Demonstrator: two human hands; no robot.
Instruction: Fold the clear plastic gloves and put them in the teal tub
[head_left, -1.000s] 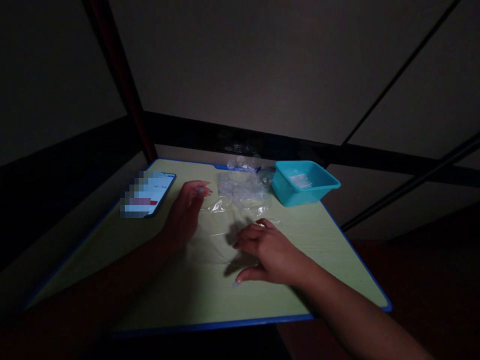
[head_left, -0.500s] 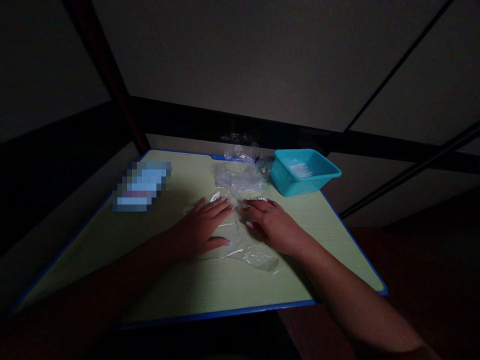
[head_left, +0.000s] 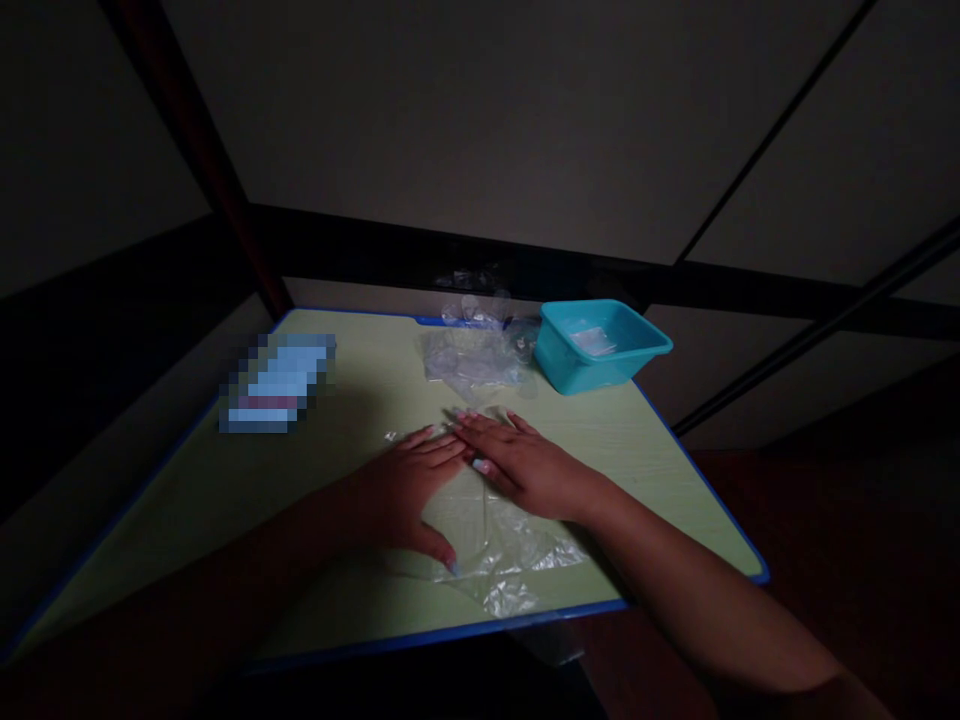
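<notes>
A thin clear plastic glove lies spread over the table, its near end reaching the front edge, where clear film hangs over. My left hand rests flat on its left side, open, thumb stretched toward me. From the right, my right hand lies open on the plastic, its fingertips overlapping those of the left. The part of the glove beneath both hands is hidden. Beyond them sits a crumpled pile of similar clear plastic gloves, with finger-like lobes at the back edge.
A turquoise plastic basket stands at the back right, holding a small whitish packet. On the left lies a blurred-out flat object. The pale green table has a blue rim, and dark panels rise behind it.
The glove under my hands has slid toward me, past the table's front edge. My right hand has moved left onto the left fingertips. Both hands are slightly nearer to me.
</notes>
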